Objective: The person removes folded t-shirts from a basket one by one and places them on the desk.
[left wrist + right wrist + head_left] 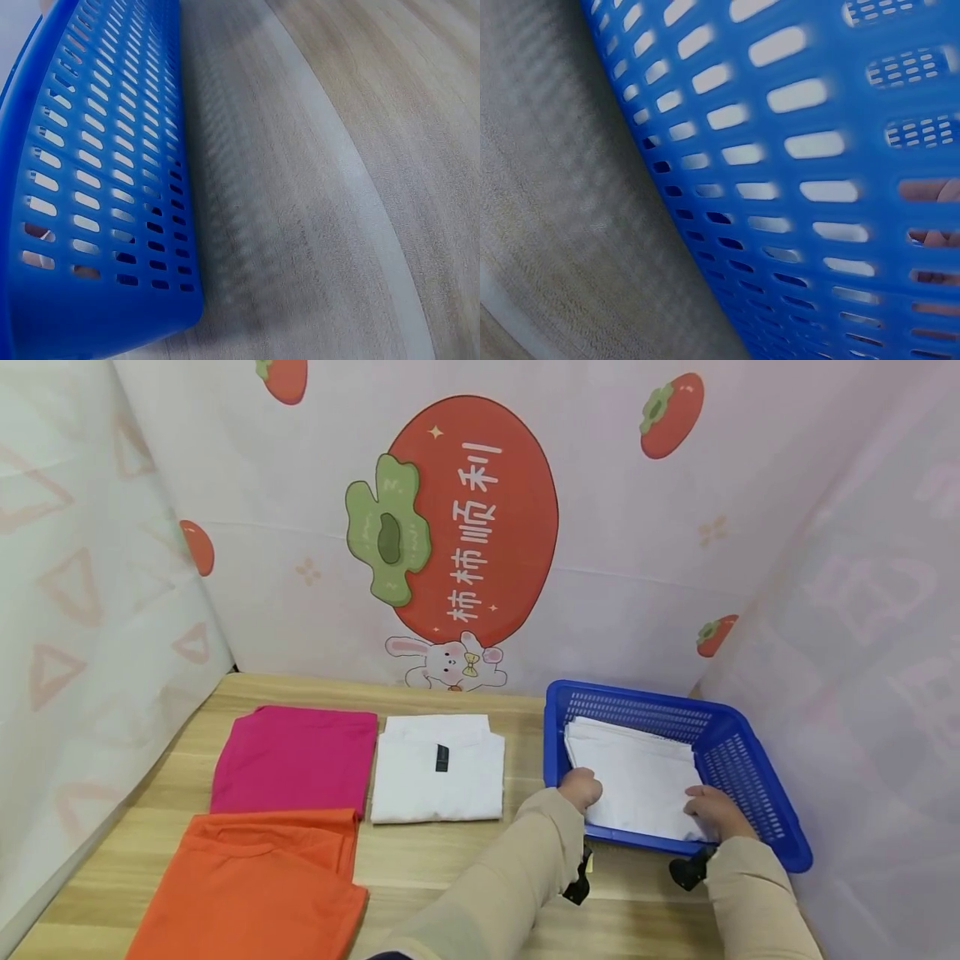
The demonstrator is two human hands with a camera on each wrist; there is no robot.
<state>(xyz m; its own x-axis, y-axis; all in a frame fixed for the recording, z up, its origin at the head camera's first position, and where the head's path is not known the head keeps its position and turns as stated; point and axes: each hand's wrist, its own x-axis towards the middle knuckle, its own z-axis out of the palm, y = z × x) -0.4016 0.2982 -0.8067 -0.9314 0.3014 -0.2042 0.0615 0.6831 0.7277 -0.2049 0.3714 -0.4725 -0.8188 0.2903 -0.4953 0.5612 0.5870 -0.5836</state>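
Note:
Inside a blue plastic basket (750, 785) lies a folded white cloth (637, 777) with a few layered edges at its far side. My left hand (581, 789) reaches over the near left rim and holds the cloth's left edge with curled fingers. On the opposite side my right hand (716, 812) grips the right edge, thumb on top. Both wrist views look at the outside of the perforated basket wall (90, 180), with white showing through its slots. Through the slots of the wall (780, 172) in the right wrist view, bits of fingers appear at the right.
Left of the basket, a folded white shirt (468, 793) with a dark neck label lies on the wooden table (427, 877). Farther left are a folded magenta garment (296, 760) and, nearer, a folded orange one (255, 893). Printed curtains (622, 568) enclose the table.

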